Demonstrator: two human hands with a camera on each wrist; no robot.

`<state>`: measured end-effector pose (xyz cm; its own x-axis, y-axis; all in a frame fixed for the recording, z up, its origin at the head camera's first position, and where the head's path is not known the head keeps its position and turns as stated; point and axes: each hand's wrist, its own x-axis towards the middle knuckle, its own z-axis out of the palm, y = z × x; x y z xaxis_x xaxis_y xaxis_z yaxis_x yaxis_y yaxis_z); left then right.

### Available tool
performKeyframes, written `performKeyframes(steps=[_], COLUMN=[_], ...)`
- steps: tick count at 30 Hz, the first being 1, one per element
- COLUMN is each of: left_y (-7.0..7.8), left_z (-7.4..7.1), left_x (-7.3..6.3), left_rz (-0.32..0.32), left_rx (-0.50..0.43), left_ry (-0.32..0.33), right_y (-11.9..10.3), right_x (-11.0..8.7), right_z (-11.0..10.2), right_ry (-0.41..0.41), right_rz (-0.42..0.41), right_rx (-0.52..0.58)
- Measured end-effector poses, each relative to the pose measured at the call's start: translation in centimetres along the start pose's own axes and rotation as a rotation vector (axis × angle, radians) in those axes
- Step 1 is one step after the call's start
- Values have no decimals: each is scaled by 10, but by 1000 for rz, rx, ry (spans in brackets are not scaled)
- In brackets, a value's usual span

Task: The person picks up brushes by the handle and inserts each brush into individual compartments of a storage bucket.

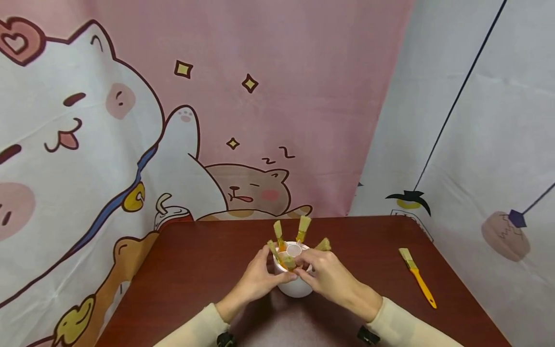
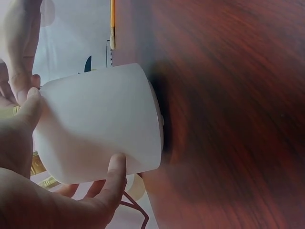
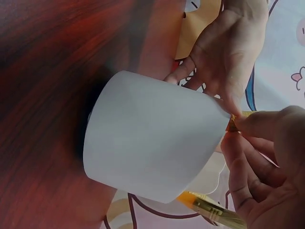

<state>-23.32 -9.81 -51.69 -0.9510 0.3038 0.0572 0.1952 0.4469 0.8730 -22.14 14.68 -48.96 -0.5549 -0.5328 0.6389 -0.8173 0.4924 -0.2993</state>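
Note:
A white round container stands on the table, with several paintbrushes sticking bristles-up from its top around a small round white centre piece. My left hand holds the container from the left, thumb at the near rim and fingers spread along its side. At that near rim, my right hand pinches a paintbrush between thumb and fingers. The right wrist view shows the brush's metal band between those fingertips, close by the left thumb. The handle below the rim is hidden inside the container.
A lone paintbrush with a yellow handle lies on the right side of the dark red-brown table. Behind the table hangs a pink and white cartoon cloth, which also runs along the sides.

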Motion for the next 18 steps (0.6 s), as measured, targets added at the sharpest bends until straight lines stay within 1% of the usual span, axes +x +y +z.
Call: performKeyframes(steps=[5,9,14,18], left_y=[0,-1,-1,-1], left_z=[0,0,-1,-4], left_x=[-1,0,2,2], left_rz=[-2,0,15,11], left_rx=[-3,-41,-72,-103], left_ry=[2,-6,-22,-47], right_y=[-1,-1,-3,-7], right_x=[-2,-4,-2,2], right_z=[-3,-5,-10,-19], right_ry=[-36,-43,-13,36], right_rz=[-20,-28,-27,-73], right_rx=[1,-6,-22,-29])
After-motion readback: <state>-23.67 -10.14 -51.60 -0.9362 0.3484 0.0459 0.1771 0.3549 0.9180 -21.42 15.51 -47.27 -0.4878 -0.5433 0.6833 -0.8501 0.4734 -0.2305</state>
